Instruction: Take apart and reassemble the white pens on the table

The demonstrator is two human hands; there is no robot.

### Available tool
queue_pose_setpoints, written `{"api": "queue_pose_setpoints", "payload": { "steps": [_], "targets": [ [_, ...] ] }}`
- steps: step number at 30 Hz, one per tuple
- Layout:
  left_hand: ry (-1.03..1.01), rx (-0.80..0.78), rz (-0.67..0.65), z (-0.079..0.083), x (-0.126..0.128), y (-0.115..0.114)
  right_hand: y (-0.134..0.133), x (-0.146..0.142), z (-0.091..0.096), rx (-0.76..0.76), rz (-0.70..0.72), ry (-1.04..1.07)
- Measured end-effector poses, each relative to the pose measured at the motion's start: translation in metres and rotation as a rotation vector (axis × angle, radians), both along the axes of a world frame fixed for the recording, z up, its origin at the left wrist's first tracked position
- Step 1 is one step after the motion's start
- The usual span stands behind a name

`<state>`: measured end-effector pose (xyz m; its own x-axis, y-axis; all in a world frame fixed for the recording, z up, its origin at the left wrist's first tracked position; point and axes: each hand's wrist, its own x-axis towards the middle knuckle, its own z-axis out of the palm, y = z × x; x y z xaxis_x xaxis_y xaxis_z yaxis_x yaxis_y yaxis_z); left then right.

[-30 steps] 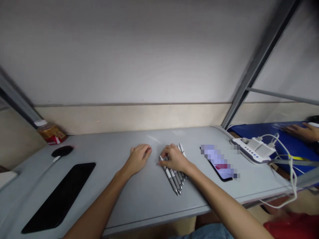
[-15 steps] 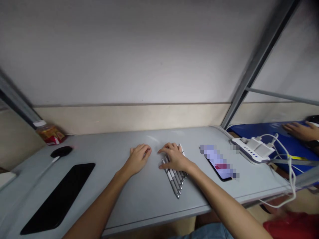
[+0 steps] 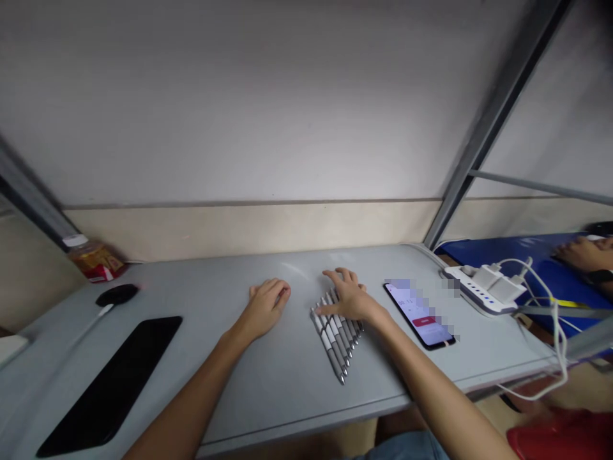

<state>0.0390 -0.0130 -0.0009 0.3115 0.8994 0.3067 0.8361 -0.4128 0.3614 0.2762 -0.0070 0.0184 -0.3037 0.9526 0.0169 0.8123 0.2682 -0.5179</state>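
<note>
Several white-and-grey pens (image 3: 331, 337) lie side by side on the grey table, their tips stepped in a slanting line towards the front edge. Over their far ends is my right hand (image 3: 350, 300), open, with thumb and fingers spread apart. It hides part of the pens, and nothing shows in its grasp. To the left, my left hand (image 3: 269, 305) rests on the tabletop with its fingers curled together, apart from the pens and with no object visible in it.
Right of the pens lies a lit phone (image 3: 421, 319), then a power strip (image 3: 483, 291) with chargers and cables. A black slab (image 3: 112, 383), a black charging pad (image 3: 117, 294) and a bottle (image 3: 97, 259) are on the left. Another person's hand (image 3: 587, 253) is at the far right.
My right hand has opened wider and shifted slightly right and up, uncovering more of the pens. A white pen end seen beside it before no longer stands out. My left hand stays put.
</note>
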Motion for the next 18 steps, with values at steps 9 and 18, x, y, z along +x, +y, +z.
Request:
{"api": "queue_pose_setpoints", "payload": {
  "steps": [9, 18],
  "targets": [
    [-0.017, 0.001, 0.011, 0.001, 0.001, -0.002, -0.011, -0.017, -0.006, -0.226, 0.100, -0.170],
    [-0.013, 0.010, 0.007, 0.001, 0.000, -0.002, -0.020, -0.021, -0.001, -0.166, 0.143, -0.102]
  ]
}}
